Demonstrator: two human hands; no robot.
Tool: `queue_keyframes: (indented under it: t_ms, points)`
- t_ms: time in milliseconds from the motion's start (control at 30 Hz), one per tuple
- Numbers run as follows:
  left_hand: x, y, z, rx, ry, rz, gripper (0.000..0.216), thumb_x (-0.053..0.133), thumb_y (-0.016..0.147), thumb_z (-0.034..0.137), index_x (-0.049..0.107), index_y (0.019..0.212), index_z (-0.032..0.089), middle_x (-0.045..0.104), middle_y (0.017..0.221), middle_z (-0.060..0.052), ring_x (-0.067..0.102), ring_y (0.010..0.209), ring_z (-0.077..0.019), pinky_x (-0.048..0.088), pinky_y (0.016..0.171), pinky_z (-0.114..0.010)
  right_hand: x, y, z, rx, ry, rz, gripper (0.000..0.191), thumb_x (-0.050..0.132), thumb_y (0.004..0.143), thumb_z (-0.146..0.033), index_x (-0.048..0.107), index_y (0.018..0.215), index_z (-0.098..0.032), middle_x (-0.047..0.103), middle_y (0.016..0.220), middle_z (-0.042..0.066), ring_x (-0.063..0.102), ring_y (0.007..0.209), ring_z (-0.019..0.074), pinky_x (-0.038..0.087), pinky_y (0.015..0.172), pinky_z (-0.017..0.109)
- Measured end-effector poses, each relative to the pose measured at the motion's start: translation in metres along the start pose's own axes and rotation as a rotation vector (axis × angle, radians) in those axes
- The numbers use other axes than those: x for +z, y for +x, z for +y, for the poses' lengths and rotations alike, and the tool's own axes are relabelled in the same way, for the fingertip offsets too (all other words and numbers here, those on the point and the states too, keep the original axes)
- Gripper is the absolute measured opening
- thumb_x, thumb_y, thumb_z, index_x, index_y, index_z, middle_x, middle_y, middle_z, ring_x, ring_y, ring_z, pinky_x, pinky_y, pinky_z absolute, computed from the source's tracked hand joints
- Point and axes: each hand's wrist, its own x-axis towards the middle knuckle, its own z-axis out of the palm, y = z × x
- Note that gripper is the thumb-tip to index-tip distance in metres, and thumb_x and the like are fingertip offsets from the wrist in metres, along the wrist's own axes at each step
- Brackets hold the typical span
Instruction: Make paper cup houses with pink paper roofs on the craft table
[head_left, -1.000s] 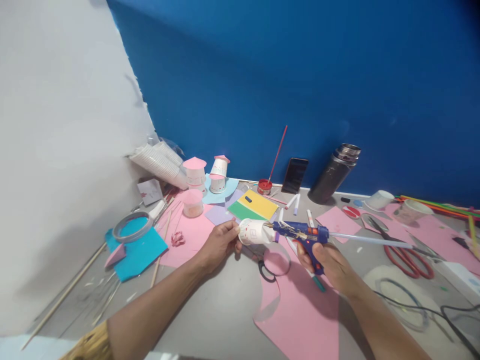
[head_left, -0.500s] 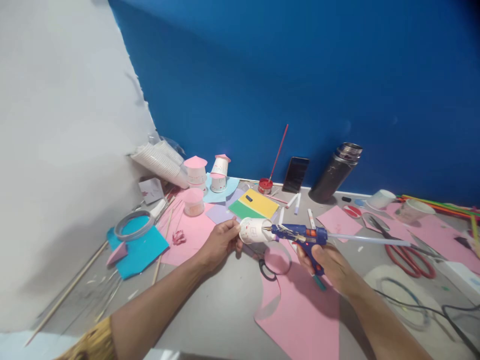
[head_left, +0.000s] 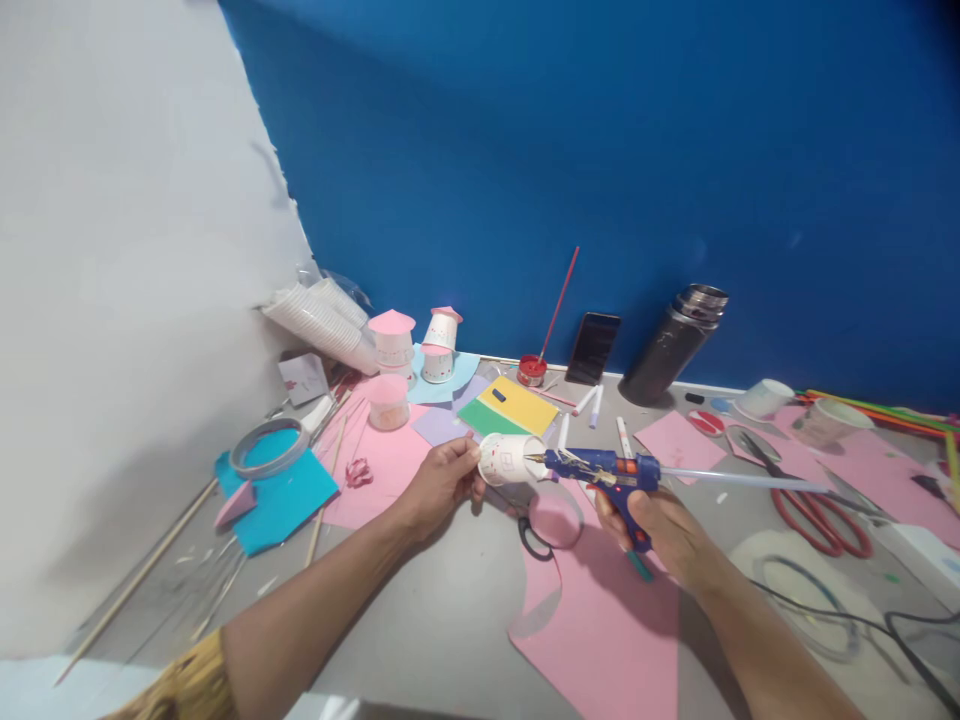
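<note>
Between thumb and fingers, my left hand (head_left: 446, 480) pinches the base end of a white paper cup (head_left: 504, 460) with drawn-on marks, held sideways above the table. My right hand (head_left: 656, 525) is wrapped round the handle of a blue glue gun (head_left: 611, 470). Its metal nozzle overlaps the cup's rim side in view; whether it touches the cup I cannot tell. A long clear glue stick (head_left: 739, 480) sticks out of the gun's back. Under the cup lie black-handled scissors (head_left: 534, 540) and a cut pink sheet (head_left: 600, 630).
Cups with pink paper roofs (head_left: 392, 340) stand at the back left, near stacked paper cups (head_left: 322, 325). A grey tape roll (head_left: 268, 450) rests on blue paper (head_left: 292, 510). Along the wall are a phone (head_left: 593, 347) and a dark flask (head_left: 667, 350). Red-handled scissors (head_left: 821, 525) lie right.
Almost nothing differs. The glue gun sits a hair further right beside the cup, and both hands keep their holds.
</note>
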Motion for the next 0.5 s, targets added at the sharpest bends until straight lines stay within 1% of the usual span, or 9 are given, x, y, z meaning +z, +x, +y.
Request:
queue_keyframes:
  t_ms: [133,267,367,500]
  points:
    - [0.0000,-0.0008,0.0015,-0.008,-0.002,-0.001,0.043,0.079,0.082,0.053,0.057,0.076,0.017,0.061,0.057,-0.001,0.054,0.048,-0.0118,0.049,0.047,-0.025,-0.0009,-0.0008,0.0007,-0.002,-0.011,-0.025,0.058,0.038,0.101,-0.070,0.061,0.090,-0.017,0.053,0.068,0.002,0.047,0.062,0.0158,0.037,0.059,0.029]
    - [-0.0002,-0.0012,0.0014,-0.013,-0.005,-0.003,0.043,0.079,0.082,0.053,0.057,0.076,0.017,0.061,0.056,-0.001,0.053,0.048,-0.0113,0.049,0.047,-0.024,-0.0010,-0.0021,0.0007,-0.003,-0.001,-0.018,0.057,0.038,0.101,-0.069,0.058,0.085,-0.018,0.053,0.069,0.002,0.048,0.062,0.0156,0.037,0.058,0.030]
    - [-0.0006,-0.0011,0.0004,-0.011,-0.017,-0.007,0.043,0.079,0.082,0.053,0.057,0.076,0.017,0.061,0.056,-0.001,0.054,0.049,-0.0116,0.049,0.046,-0.024,-0.0007,-0.0017,-0.0018,-0.012,-0.038,-0.032,0.058,0.037,0.102,-0.069,0.058,0.081,-0.018,0.054,0.068,0.002,0.048,0.062,0.0157,0.037,0.058,0.030]
    - [-0.0014,-0.0007,-0.0003,-0.016,-0.038,-0.011,0.042,0.080,0.081,0.052,0.058,0.077,0.016,0.061,0.057,-0.001,0.054,0.048,-0.0115,0.050,0.045,-0.024,-0.0006,-0.0006,-0.0046,-0.016,-0.043,-0.014,0.058,0.039,0.100,-0.071,0.056,0.080,-0.019,0.054,0.067,0.002,0.048,0.061,0.0156,0.037,0.057,0.030]
